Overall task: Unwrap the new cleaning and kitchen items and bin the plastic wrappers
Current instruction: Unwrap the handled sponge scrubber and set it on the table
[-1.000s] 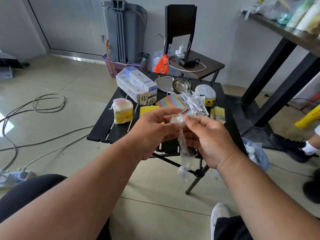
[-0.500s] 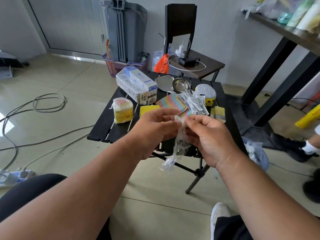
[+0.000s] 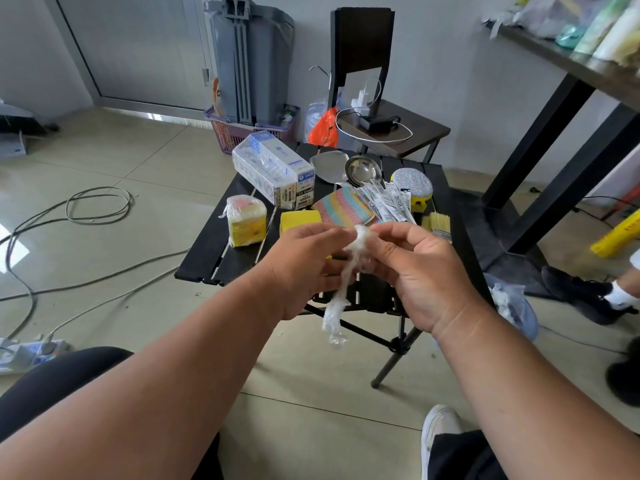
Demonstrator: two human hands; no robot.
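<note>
My left hand (image 3: 304, 268) and my right hand (image 3: 419, 275) meet in front of me over the near edge of the black slatted table (image 3: 207, 265). Both pinch a crumpled clear plastic wrapper (image 3: 358, 242) between fingertips; its twisted tail hangs down below my hands. On the table lie a wrapped yellow sponge pack (image 3: 246, 220), a bare yellow sponge (image 3: 299, 220), a wrapped white box (image 3: 273, 168), a striped cloth (image 3: 343, 209), wrapped utensils (image 3: 388, 202), a silver scrubber (image 3: 412, 183), a ladle (image 3: 362, 171) and a brush (image 3: 440, 225).
A bin lined with a blue bag (image 3: 512, 306) holding crumpled plastic sits on the floor right of the table. Cables (image 3: 97, 206) and a power strip (image 3: 31, 351) lie at left. A chair (image 3: 391, 123) stands behind; another person's shoes (image 3: 588, 292) are at right.
My hands have bunched the wrapper's top into a tighter wad between the fingertips, and its hanging tail has swung to the left and grown shorter.
</note>
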